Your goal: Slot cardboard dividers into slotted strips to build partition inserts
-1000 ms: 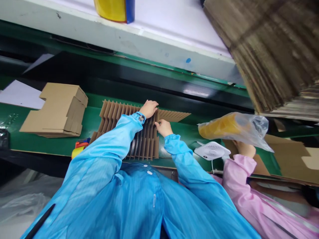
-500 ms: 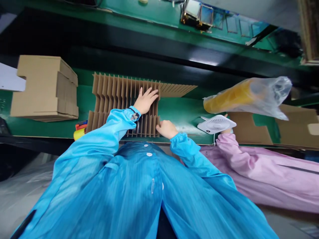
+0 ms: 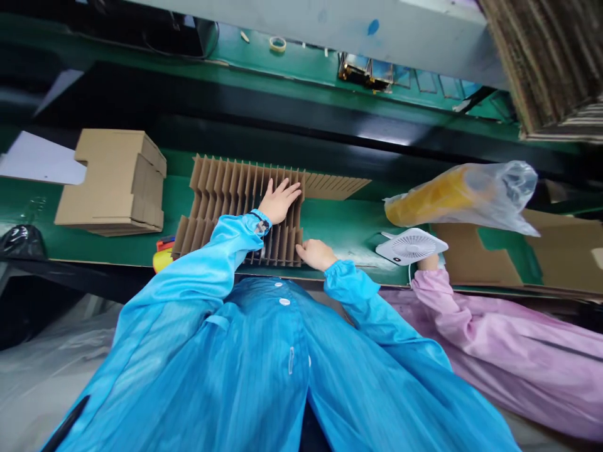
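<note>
A slotted cardboard divider [image 3: 223,182] with many upright panels stands on the green bench in front of me. My left hand [image 3: 279,202] lies over its right half, palm down and fingers spread, touching the panel tops. At the divider's lower right corner, my right hand [image 3: 318,253] is closed, with thumb and fingertips at the end panel. The undersides of its fingers are hidden. Thin dark pieces show between some panels below my left hand. A flat slotted cardboard strip [image 3: 334,186] extends from behind the divider to the right.
Folded cardboard boxes [image 3: 106,179] are stacked at the left. On the right are a yellow roll in clear plastic [image 3: 438,194], a white fan [image 3: 412,246] and a cardboard sheet [image 3: 475,254]. A co-worker's pink sleeve [image 3: 452,304] reaches in beside the fan. A tape roll [image 3: 277,44] lies on the upper shelf.
The camera view has shifted, so the bench appears slightly lower and tilted. Both my hands keep nearly the same places on the divider. The co-worker's hand shows more beside the fan.
</note>
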Action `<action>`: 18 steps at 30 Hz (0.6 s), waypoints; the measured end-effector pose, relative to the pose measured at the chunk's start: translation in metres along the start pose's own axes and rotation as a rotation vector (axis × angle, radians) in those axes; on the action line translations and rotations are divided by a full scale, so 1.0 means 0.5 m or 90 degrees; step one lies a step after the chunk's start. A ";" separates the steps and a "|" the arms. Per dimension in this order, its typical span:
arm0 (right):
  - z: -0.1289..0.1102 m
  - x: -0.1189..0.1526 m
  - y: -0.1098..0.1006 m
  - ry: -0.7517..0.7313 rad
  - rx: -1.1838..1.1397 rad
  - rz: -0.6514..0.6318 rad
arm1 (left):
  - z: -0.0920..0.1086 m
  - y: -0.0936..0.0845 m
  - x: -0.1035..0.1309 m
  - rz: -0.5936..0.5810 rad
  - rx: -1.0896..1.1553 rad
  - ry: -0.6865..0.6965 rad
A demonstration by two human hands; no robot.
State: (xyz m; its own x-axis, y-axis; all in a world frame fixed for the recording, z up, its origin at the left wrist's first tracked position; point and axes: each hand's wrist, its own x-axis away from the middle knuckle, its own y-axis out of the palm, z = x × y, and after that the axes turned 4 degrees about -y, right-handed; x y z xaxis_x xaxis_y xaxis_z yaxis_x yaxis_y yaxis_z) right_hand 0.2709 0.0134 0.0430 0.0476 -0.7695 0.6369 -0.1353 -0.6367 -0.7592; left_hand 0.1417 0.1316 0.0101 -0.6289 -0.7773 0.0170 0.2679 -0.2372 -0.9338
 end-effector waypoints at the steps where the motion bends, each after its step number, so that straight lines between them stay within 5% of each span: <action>1: 0.002 0.002 -0.001 0.001 0.004 -0.002 | 0.000 -0.006 0.009 0.006 0.002 -0.004; 5: 0.009 0.048 -0.024 0.005 0.013 0.053 | -0.045 -0.049 0.084 0.110 0.004 -0.029; 8: -0.011 0.135 -0.073 -0.169 -0.089 0.246 | -0.150 -0.096 0.182 0.245 -0.003 -0.123; 11: -0.064 0.237 -0.146 -0.482 -0.154 0.480 | -0.297 -0.141 0.305 0.405 -0.011 -0.311; 13: -0.107 0.295 -0.196 -0.618 -0.124 0.525 | -0.390 -0.165 0.388 0.477 -0.001 -0.483; 16: -0.166 0.355 -0.242 -0.619 -0.141 0.537 | -0.494 -0.185 0.489 0.528 0.017 -0.708; 18: -0.198 0.375 -0.244 -0.598 -0.172 0.517 | -0.536 -0.185 0.531 0.522 0.023 -0.772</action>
State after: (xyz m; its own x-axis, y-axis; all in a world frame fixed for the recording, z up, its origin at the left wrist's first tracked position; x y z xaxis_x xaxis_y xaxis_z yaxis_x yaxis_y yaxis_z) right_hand 0.1983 -0.0482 0.2682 0.5220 -0.7420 -0.4206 -0.6461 -0.0220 -0.7629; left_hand -0.2457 0.1036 0.0054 0.6874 -0.6975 -0.2022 0.2691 0.5032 -0.8212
